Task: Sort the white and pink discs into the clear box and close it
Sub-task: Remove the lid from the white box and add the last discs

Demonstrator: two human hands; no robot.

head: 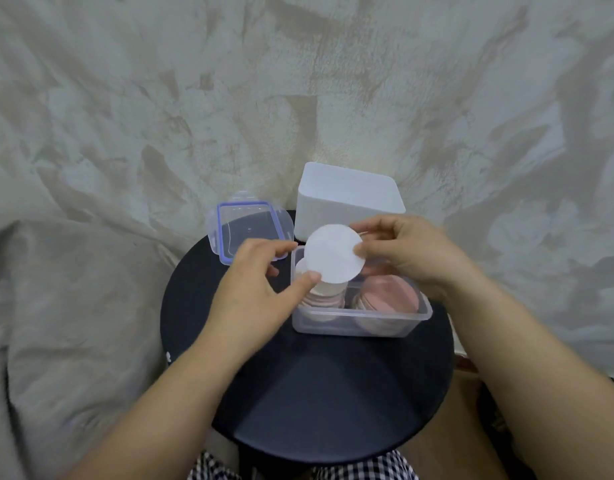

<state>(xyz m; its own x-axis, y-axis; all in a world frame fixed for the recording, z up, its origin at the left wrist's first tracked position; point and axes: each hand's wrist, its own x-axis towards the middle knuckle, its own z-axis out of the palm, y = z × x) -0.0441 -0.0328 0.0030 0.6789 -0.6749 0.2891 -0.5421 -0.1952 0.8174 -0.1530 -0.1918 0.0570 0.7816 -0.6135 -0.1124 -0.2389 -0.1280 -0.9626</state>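
Right now both hands are on one white disc, held just above the clear box. The left hand pinches its lower left edge, thumb on the near face and the other fingers curled behind. The right hand pinches the right edge the same way, thumb in front. The disc is tilted, its flat face turned toward the camera, hanging over the back left part of the box.

Down in the box, a white stack stands on the left side, right under the held disc, and pink discs fill the right side. Whether a divider runs between them I cannot tell. The box is open and sits on the round black counter, toward its far half.

The lid, clear with a blue seal, lies flat at the back left of the counter, just beside the box and partly over the edge. A white bin stands right behind the box. Crumpled pale cloth covers everything beyond, and checked fabric shows at the bottom edge.
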